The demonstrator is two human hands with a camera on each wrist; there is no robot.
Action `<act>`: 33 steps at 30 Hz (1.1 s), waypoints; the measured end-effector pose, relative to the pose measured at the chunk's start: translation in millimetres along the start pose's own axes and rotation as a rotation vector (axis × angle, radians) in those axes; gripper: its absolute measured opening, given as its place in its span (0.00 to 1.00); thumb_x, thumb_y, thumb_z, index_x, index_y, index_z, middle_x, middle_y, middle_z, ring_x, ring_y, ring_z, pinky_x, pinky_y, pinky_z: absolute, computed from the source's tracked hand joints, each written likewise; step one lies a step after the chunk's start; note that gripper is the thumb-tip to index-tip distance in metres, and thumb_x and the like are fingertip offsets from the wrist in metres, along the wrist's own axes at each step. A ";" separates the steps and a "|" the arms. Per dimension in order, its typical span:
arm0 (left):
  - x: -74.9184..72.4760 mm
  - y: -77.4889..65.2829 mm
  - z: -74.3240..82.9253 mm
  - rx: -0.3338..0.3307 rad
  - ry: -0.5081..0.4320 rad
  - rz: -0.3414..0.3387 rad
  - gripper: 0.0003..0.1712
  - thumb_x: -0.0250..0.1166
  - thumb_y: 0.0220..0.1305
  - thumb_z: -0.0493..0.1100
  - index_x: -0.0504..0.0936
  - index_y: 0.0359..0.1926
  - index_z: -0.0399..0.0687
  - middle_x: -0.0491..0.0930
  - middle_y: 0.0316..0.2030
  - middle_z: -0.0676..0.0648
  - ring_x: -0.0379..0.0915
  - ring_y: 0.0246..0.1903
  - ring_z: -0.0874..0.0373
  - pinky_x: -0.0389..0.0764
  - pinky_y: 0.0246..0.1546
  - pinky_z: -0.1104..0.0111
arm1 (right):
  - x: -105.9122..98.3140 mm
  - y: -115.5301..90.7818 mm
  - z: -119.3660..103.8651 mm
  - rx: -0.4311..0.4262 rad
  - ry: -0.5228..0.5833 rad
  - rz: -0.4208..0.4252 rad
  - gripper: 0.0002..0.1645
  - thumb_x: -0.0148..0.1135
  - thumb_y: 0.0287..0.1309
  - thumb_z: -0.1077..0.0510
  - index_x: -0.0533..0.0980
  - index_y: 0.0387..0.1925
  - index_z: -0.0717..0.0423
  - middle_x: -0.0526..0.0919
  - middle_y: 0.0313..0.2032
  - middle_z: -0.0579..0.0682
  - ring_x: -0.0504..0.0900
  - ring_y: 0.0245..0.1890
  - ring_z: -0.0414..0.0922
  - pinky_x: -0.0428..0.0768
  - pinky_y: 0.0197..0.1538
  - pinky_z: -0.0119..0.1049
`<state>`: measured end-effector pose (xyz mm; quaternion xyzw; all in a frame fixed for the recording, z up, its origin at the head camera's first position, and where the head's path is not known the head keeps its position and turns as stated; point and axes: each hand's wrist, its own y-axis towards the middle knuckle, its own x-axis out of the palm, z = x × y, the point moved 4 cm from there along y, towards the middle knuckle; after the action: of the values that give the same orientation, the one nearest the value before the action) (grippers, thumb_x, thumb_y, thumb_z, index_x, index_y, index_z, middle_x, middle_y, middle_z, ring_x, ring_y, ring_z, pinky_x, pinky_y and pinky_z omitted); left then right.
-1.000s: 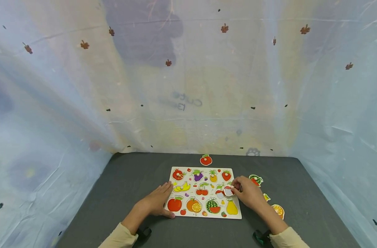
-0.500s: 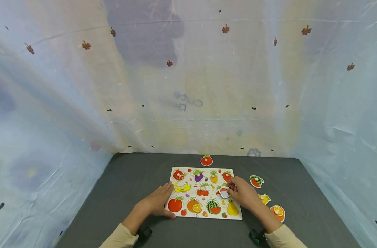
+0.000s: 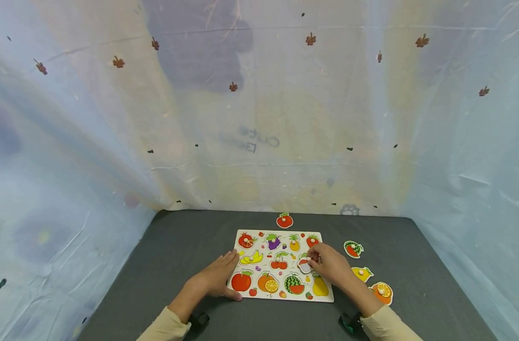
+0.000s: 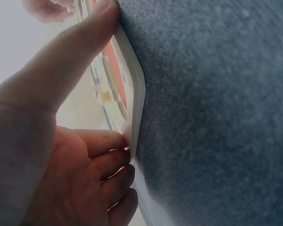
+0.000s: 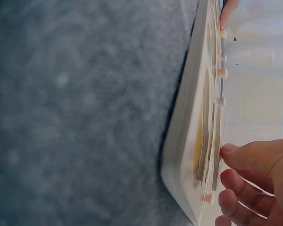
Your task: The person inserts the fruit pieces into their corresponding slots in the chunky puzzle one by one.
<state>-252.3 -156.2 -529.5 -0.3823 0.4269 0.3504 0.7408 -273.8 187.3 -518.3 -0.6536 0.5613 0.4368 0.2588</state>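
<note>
A white fruit puzzle board lies on the dark table. My left hand rests at its left side, fingers along the left edge and thumb at the near corner; the left wrist view shows thumb and fingertips against the board's edges. My right hand pinches the knob of a red-and-white fruit puzzle piece over the right part of the middle row. The fingers partly hide this piece. In the right wrist view, the piece stands edge-on at the board surface, with thumb and finger at its knob.
Right of the board lie loose puzzle pieces: a watermelon, a yellow pear and an orange. Beyond the far edge is a red fruit piece. A patterned curtain hangs around the table.
My right hand has moved left with the red-and-white piece, from the board's right edge onto its middle row. More of the loose pear and orange shows. The left hand stays in place.
</note>
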 end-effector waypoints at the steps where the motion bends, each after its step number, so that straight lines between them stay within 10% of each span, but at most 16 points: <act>1: -0.1 0.0 0.1 0.002 -0.001 0.002 0.72 0.84 0.53 0.63 0.55 0.83 0.31 0.52 0.84 0.35 0.47 0.84 0.39 0.52 0.83 0.47 | 0.8 0.6 0.2 0.004 -0.005 -0.007 0.08 0.78 0.64 0.57 0.83 0.37 0.46 0.74 0.29 0.38 0.70 0.27 0.37 0.71 0.30 0.33; 33: -2.1 -2.2 2.7 -0.002 0.003 0.005 0.72 0.85 0.52 0.64 0.55 0.83 0.31 0.52 0.84 0.34 0.47 0.84 0.39 0.53 0.83 0.47 | 7.5 7.2 -0.1 0.011 -0.020 -0.066 0.08 0.78 0.64 0.55 0.83 0.36 0.44 0.73 0.26 0.38 0.70 0.25 0.37 0.70 0.28 0.33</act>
<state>-250.2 -155.3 -526.1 -0.3824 0.4286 0.3521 0.7390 -280.8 181.7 -523.6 -0.6661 0.5391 0.4314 0.2821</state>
